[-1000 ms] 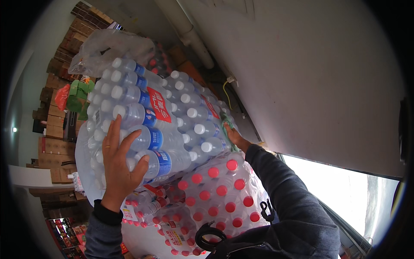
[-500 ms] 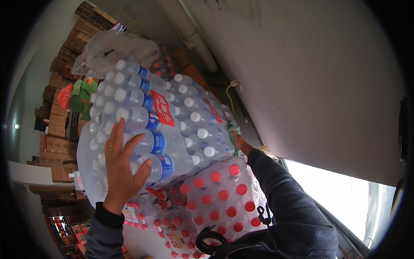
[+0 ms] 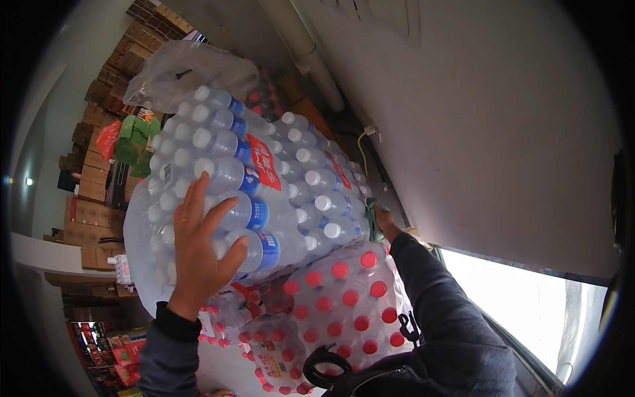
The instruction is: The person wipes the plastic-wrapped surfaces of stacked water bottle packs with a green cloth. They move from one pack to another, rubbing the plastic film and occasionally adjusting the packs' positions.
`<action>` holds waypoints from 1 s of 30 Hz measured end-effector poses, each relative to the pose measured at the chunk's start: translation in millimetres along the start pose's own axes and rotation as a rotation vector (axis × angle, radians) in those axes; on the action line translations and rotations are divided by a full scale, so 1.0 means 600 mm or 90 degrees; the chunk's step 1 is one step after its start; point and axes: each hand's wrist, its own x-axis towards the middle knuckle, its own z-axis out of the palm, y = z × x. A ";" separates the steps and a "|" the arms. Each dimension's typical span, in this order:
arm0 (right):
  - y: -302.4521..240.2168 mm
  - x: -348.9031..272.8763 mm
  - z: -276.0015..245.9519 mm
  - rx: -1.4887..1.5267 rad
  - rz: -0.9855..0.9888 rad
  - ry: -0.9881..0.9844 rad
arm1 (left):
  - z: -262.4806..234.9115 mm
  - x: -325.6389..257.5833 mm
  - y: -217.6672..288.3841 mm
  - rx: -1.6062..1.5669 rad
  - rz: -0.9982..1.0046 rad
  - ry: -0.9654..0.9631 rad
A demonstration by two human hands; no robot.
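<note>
Shrink-wrapped packs of clear water bottles [image 3: 228, 177] with white caps and blue labels lie stacked on their sides in front of me. My left hand [image 3: 206, 241] rests with spread fingers against the cap end of the near pack, holding nothing. At the far right end of the stack, my right hand [image 3: 385, 218] is closed on a green cloth [image 3: 374, 215], pressed close to the bottles' side. Part of that hand's grip is hidden by the cloth. Below, red-capped bottle packs [image 3: 344, 301] in clear wrap stand beneath the white-capped ones.
A pale wall or panel [image 3: 489, 132] rises on the right, with a pipe [image 3: 297, 43] behind the stack. Cardboard boxes [image 3: 92, 218] line the left side, near a green box [image 3: 134, 140] and a red bag [image 3: 108, 139]. Bright light enters through an opening [image 3: 522, 304] at lower right.
The view has shifted slightly, so the stack sits a little farther right and lower. My right hand and the cloth have moved slightly down along the bottles' side; the left hand stays on the pack.
</note>
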 end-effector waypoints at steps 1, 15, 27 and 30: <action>-0.015 -0.010 -0.013 0.065 -0.034 -0.017 | 0.000 0.000 0.000 -0.002 0.001 0.004; -0.389 -0.181 -0.072 0.143 -0.355 -0.319 | 0.003 -0.007 -0.001 0.023 0.003 0.035; -0.388 -0.169 -0.037 0.071 -0.519 -0.208 | 0.003 -0.005 0.001 0.020 -0.003 0.027; -0.386 -0.171 -0.039 0.081 -0.515 -0.204 | 0.004 -0.004 0.002 0.017 -0.005 0.023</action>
